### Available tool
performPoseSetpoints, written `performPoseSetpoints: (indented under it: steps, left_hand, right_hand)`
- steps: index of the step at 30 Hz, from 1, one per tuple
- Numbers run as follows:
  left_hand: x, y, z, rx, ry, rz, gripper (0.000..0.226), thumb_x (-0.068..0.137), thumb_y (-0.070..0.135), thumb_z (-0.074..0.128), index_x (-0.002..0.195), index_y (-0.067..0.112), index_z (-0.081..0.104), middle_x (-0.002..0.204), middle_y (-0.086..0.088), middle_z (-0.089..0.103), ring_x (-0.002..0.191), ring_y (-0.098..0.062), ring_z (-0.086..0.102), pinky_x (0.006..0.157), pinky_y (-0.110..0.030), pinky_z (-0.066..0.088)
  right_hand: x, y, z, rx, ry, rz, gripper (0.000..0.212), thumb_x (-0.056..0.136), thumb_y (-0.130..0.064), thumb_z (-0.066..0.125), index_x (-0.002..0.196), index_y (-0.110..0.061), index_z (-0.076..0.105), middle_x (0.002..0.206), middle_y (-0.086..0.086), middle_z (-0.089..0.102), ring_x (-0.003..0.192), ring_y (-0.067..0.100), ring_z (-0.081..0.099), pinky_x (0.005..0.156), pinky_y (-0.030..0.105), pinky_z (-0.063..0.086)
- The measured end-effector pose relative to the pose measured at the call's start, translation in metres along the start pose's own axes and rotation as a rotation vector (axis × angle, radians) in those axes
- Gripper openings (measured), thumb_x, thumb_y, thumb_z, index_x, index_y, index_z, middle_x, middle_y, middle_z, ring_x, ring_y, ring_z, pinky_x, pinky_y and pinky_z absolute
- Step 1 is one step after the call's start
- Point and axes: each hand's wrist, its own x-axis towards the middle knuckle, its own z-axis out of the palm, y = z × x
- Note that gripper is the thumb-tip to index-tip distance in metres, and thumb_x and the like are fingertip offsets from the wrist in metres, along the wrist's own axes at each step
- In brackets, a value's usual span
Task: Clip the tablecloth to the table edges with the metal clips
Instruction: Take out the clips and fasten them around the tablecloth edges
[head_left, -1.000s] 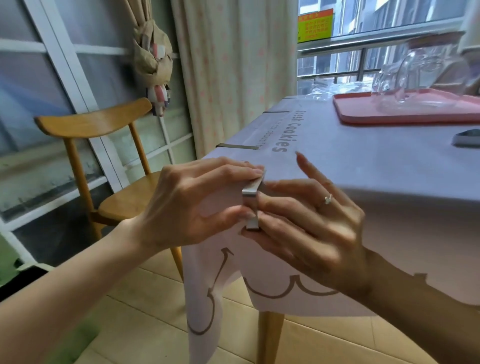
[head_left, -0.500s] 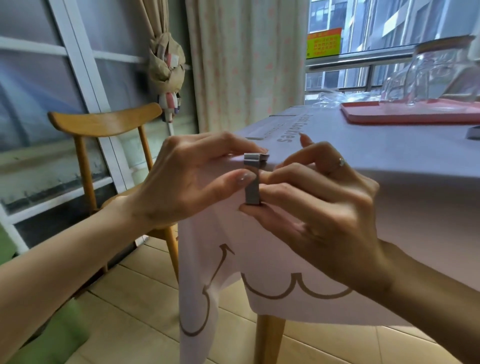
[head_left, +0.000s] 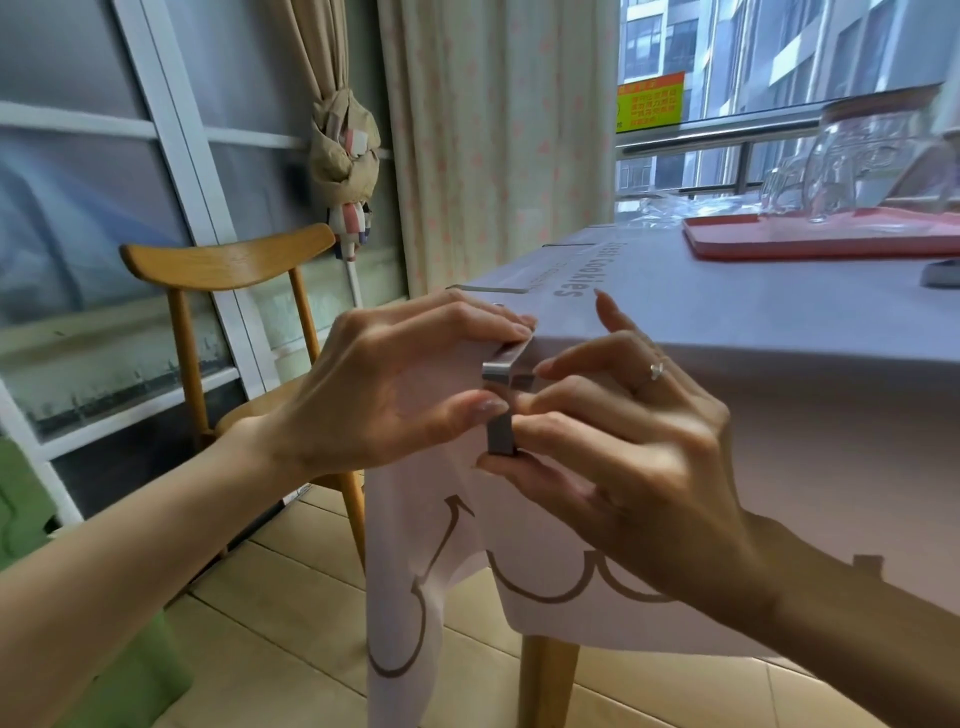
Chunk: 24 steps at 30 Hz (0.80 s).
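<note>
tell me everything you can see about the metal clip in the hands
The metal clip is a flat strip of dull grey metal bent at a right angle. Its top arm lies on the tablecloth at the near corner; its other arm hangs down the cloth's side. The left hand pinches it with forefinger on top and thumb on the side; the right hand grips its lower end.
</note>
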Motion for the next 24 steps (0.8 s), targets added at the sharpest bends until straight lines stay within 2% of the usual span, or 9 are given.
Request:
performPoseSetpoints:
  steps: [3, 7, 10, 13, 16, 21, 24]
  left_hand:
    - [-0.003, -0.002, 0.001, 0.006, -0.018, 0.009, 0.05, 0.091, 0.043, 0.052, 0.116, 0.001, 0.057, 0.123, -0.014, 0.059, 0.118, -0.024, 0.056, 0.091, -0.043, 0.051]
    - [-0.004, -0.002, -0.002, 0.087, -0.047, 0.032, 0.048, 0.089, 0.043, 0.056, 0.119, 0.006, 0.056, 0.124, -0.013, 0.055, 0.117, -0.024, 0.054, 0.082, -0.041, 0.054]
    - [-0.001, 0.0, -0.004, 0.136, -0.033, 0.028, 0.048, 0.089, 0.041, 0.056, 0.119, 0.003, 0.058, 0.122, -0.011, 0.058, 0.113, -0.024, 0.057, 0.081, -0.041, 0.054]
    - [0.001, -0.001, -0.004, 0.158, -0.014, 0.014, 0.045, 0.089, 0.038, 0.056, 0.116, 0.002, 0.06, 0.119, -0.01, 0.062, 0.111, -0.023, 0.06, 0.082, -0.041, 0.054]
    - [0.001, -0.002, -0.004, 0.181, 0.001, 0.017, 0.043, 0.089, 0.037, 0.057, 0.115, 0.003, 0.061, 0.118, -0.009, 0.063, 0.11, -0.022, 0.061, 0.082, -0.041, 0.055]
    - [0.001, 0.001, 0.001, 0.173, 0.062, 0.025, 0.043, 0.091, 0.038, 0.054, 0.114, 0.002, 0.063, 0.115, -0.009, 0.065, 0.108, -0.019, 0.062, 0.084, -0.038, 0.054]
    - [0.0, 0.002, 0.004, 0.177, 0.087, 0.052, 0.044, 0.093, 0.04, 0.05, 0.113, 0.003, 0.062, 0.113, -0.009, 0.065, 0.106, -0.018, 0.063, 0.085, -0.035, 0.054]
  right_hand:
    - [-0.003, 0.0, 0.003, -0.016, 0.002, 0.003, 0.024, 0.085, -0.03, 0.07, 0.071, -0.011, 0.075, 0.073, 0.001, 0.071, 0.084, 0.026, 0.066, 0.1, 0.054, 0.041]
    - [-0.007, 0.003, 0.003, -0.058, -0.032, -0.029, 0.024, 0.086, -0.03, 0.069, 0.072, -0.012, 0.074, 0.073, 0.001, 0.07, 0.085, 0.025, 0.066, 0.103, 0.049, 0.04]
    - [-0.004, 0.005, 0.003, -0.105, -0.016, -0.019, 0.025, 0.088, -0.032, 0.067, 0.072, -0.014, 0.074, 0.074, -0.002, 0.071, 0.084, 0.024, 0.065, 0.095, 0.039, 0.042]
    - [0.001, 0.005, 0.005, -0.131, -0.013, 0.001, 0.029, 0.089, -0.036, 0.064, 0.071, -0.015, 0.072, 0.072, -0.002, 0.07, 0.083, 0.025, 0.063, 0.086, 0.037, 0.04]
    - [0.0, 0.004, 0.006, -0.168, -0.027, 0.003, 0.031, 0.09, -0.037, 0.063, 0.071, -0.014, 0.071, 0.072, -0.001, 0.069, 0.084, 0.024, 0.061, 0.085, 0.036, 0.039]
    - [0.001, -0.001, 0.005, -0.175, -0.061, 0.056, 0.027, 0.085, -0.037, 0.066, 0.077, -0.012, 0.072, 0.093, 0.007, 0.068, 0.098, 0.024, 0.046, 0.082, 0.038, 0.04]
    - [0.004, -0.005, 0.001, -0.142, -0.099, 0.166, 0.031, 0.08, -0.04, 0.066, 0.094, -0.012, 0.064, 0.112, 0.01, 0.057, 0.104, 0.024, 0.046, 0.084, 0.035, 0.043]
